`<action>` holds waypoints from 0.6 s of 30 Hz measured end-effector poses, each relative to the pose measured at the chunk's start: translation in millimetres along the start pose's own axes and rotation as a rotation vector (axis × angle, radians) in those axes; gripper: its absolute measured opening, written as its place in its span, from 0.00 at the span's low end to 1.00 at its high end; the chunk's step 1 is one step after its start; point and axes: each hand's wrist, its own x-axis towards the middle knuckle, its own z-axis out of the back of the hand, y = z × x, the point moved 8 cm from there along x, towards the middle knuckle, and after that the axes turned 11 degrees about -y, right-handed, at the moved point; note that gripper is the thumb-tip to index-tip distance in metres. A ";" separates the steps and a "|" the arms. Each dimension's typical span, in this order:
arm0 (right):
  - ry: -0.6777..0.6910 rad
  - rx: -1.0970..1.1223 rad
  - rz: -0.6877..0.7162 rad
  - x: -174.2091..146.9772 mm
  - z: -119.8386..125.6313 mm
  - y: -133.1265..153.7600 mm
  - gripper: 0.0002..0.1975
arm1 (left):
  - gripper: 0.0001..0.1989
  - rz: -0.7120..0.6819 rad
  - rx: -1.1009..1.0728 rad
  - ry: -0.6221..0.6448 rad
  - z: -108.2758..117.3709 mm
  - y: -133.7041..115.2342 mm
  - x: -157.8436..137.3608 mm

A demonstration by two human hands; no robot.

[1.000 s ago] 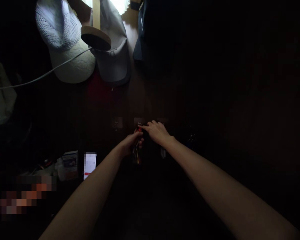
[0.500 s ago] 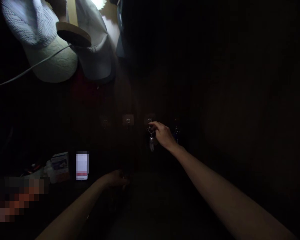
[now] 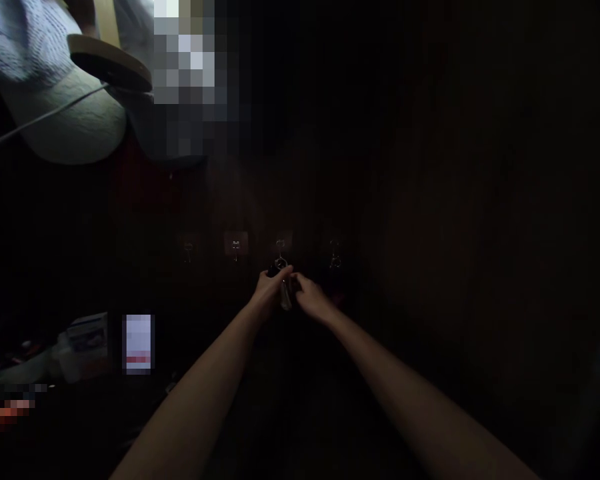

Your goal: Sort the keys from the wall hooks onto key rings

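Note:
A bunch of keys [image 3: 286,298] hangs by its ring from a small wall hook [image 3: 280,244] in the dim middle of the view. My left hand [image 3: 269,288] is closed on the bunch from the left, its thumb across the keys near the ring and a dark piece by its fingers. From the right, my right hand [image 3: 314,300] meets the same keys with curled fingers. Its fingertips are close to the left thumb; what they pinch is too dark to make out.
Other hooks, a left one [image 3: 236,247] and a right one [image 3: 335,257] holding a ring, flank the keys. Caps [image 3: 75,127] hang at the upper left beside a round wooden disc [image 3: 110,60] and a cable. A white box [image 3: 87,343] and a blurred pale object [image 3: 138,341] stand lower left.
My left hand has risen from below to the keys. My right hand has come down from the hook to the keys' right side. The view has shifted slightly right.

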 end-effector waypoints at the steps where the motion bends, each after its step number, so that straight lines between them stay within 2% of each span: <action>1: 0.020 -0.019 0.027 -0.4 4.2 0.4 0.28 | 0.27 0.029 -0.030 0.012 -0.9 1.0 -1.2; 6: 0.129 -0.270 0.143 6.1 24.6 6.3 0.25 | 0.19 0.105 -0.149 0.086 -1.3 -0.5 -1.2; 11: 0.229 -0.461 0.321 9.6 32.2 35.4 0.21 | 0.11 0.160 -0.140 0.159 -8.9 -1.6 0.4; 14: 0.160 -0.539 0.341 19.6 42.8 48.6 0.22 | 0.06 0.204 -0.140 0.150 -10.2 -2.4 0.4; 16: 0.079 -0.577 0.335 28.3 50.5 55.2 0.24 | 0.06 0.255 -0.138 0.180 -12.7 -1.4 -1.6; 18: 0.060 -0.631 0.356 34.2 50.6 59.4 0.26 | 0.07 0.322 -0.134 0.223 -14.9 1.3 -4.6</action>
